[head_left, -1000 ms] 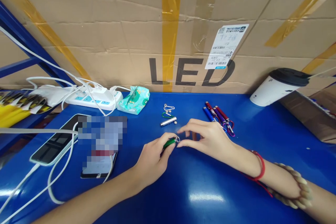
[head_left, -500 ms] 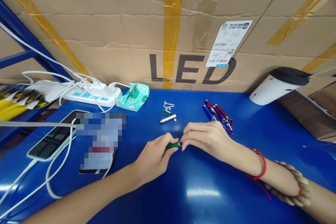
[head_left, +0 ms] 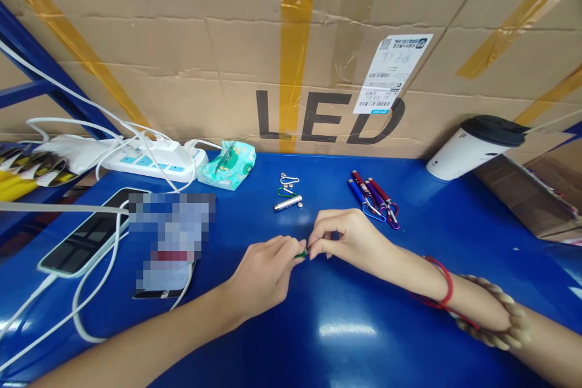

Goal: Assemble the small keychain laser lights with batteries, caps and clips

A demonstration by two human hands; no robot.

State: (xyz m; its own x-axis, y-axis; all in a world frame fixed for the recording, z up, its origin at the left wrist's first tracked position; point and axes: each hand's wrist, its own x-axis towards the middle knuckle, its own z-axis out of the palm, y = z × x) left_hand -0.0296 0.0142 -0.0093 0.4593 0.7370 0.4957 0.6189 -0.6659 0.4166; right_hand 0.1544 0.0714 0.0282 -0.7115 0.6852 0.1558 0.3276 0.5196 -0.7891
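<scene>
My left hand (head_left: 266, 273) is closed round a green cylinder (head_left: 300, 253), most of it hidden by the fingers. At the cylinder's right end, my right hand (head_left: 348, 236) pinches a small part that is too small to make out. Behind the hands a silver cylinder (head_left: 287, 204) lies on the blue table, beside a green clip (head_left: 285, 191), a silver clip (head_left: 290, 180) and small round pieces. Further right lie a blue pen-like cylinder (head_left: 357, 192), red ones and a purple one (head_left: 376, 191), with coloured clips.
Two phones, one dark-screened (head_left: 91, 236) and one blurred (head_left: 175, 242), lie at the left among white cables. Behind are a power strip (head_left: 150, 163) and a green tissue pack (head_left: 230, 165). A lidded cup (head_left: 468, 148) stands back right, before a large cardboard box (head_left: 204, 66).
My left fingers now cover more of the green cylinder. The fingers of my right hand have changed their pinch at its end. The view has shifted slightly.
</scene>
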